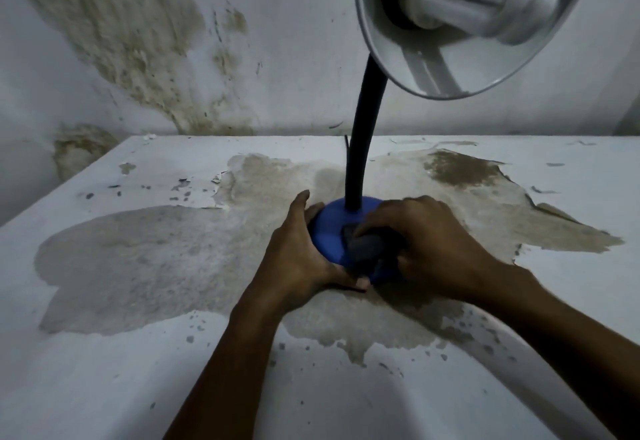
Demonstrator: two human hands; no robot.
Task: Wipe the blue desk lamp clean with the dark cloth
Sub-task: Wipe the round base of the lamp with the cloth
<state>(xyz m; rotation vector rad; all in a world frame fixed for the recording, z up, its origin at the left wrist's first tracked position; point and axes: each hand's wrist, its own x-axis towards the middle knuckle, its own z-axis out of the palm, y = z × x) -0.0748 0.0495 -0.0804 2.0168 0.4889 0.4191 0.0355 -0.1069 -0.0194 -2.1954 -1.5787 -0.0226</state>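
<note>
The blue desk lamp stands on the table, its round blue base (pixel 330 232) in the middle of the view. A black flexible neck (pixel 363 149) rises from the base to the shade (pixel 391 41) at the top right, where a white bulb (pixel 481 0) shows inside. My left hand (pixel 299 249) wraps the base's left and front rim, thumb along the front edge. My right hand (pixel 433 242) presses the crumpled dark cloth (pixel 370 249) onto the right part of the base. The right side of the base is hidden under the cloth and hand.
The white table (pixel 138 370) has large patches of peeled, stained surface around the lamp. A stained, flaking wall (pixel 138 41) runs directly behind the table's back edge. A thin dark cord (pixel 345 143) shows behind the neck at that edge.
</note>
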